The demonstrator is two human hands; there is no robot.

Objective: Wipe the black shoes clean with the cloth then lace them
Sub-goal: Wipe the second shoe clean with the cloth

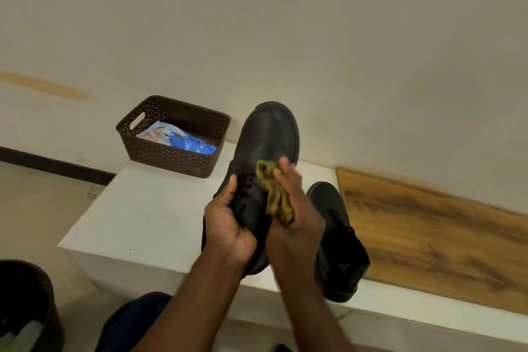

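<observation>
A black shoe (268,134) is held up above the white ledge (148,214), toe pointing away and upward. My left hand (228,223) grips it around the heel and ankle part. My right hand (291,208) is shut on a crumpled olive-yellow cloth (274,194) and presses it against the shoe's upper near the lace area. The second black shoe (337,240) stands on the ledge just to the right, behind my right wrist, its lower part partly hidden by my forearm.
A brown perforated basket (168,157) with a blue-and-white packet (183,140) inside stands at the ledge's back left. A wood-grain panel (428,234) covers the ledge to the right. A dark bin (25,303) sits on the floor at lower left.
</observation>
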